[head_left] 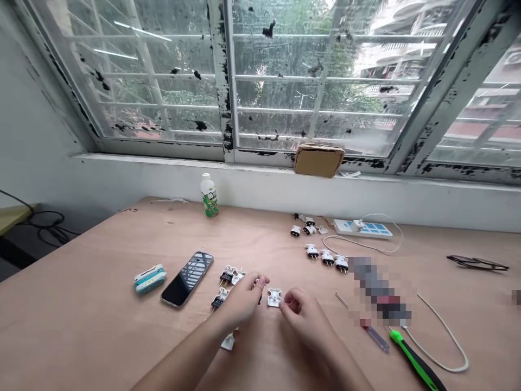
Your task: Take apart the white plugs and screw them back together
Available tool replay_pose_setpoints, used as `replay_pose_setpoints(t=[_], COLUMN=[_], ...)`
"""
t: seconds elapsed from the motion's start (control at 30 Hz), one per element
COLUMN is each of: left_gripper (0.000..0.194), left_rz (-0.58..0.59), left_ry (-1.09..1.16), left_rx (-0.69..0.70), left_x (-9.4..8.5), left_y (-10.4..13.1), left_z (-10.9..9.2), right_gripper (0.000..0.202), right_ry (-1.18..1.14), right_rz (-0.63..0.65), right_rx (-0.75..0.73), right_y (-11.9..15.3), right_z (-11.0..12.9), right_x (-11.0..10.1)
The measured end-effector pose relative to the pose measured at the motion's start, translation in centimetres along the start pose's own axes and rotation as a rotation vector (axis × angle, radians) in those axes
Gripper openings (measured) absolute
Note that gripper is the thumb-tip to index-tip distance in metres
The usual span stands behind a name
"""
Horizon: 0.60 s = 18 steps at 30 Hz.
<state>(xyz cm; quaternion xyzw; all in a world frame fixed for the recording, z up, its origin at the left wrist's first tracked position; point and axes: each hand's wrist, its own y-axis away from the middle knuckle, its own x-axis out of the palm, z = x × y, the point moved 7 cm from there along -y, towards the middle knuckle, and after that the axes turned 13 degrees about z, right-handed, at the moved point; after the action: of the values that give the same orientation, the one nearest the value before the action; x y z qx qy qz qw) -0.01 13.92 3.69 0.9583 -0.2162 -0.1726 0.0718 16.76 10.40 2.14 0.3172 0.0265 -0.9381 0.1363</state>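
Note:
A white plug cover [274, 297] lies with its hollow side up between my two hands. My right hand [303, 315] has its fingers curled, and thumb and index pinch the cover's right edge. To the left, my left hand [246, 298] is closed, thumb against fingers. Something small and dark peeks out below its fingertips, too hidden to name. Beside and partly behind the left hand are opened plug parts: a black plug core with pins [226, 276], another plug half [220, 298] and a loose white cover [228, 341].
Assembled plugs [327, 257] stand at the back right, near a power strip [382, 230] with a cord. A phone [187, 279], a blue-white pack [150, 279] and a bottle [209, 196] are left. A green-black screwdriver [417, 359] and glasses [477, 263] lie right.

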Motion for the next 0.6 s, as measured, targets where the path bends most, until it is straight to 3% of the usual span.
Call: replay_pose_setpoints(t=[0.23, 0.6], left_gripper=[0.030, 0.023], left_rz=[0.041, 0.163], left_ry=[-0.307, -0.672], left_rx=[-0.010, 0.012], left_x=[-1.4, -2.3], left_y=[-4.7, -6.9], left_z=[0.1, 0.0], right_gripper=[0.011, 0.010], right_ry=[0.050, 0.224], right_rz=[-0.013, 0.002], right_rx=[0.012, 0.023], right_y=[-0.3, -1.1], right_z=[-0.1, 0.6], right_x=[0.6, 2.4])
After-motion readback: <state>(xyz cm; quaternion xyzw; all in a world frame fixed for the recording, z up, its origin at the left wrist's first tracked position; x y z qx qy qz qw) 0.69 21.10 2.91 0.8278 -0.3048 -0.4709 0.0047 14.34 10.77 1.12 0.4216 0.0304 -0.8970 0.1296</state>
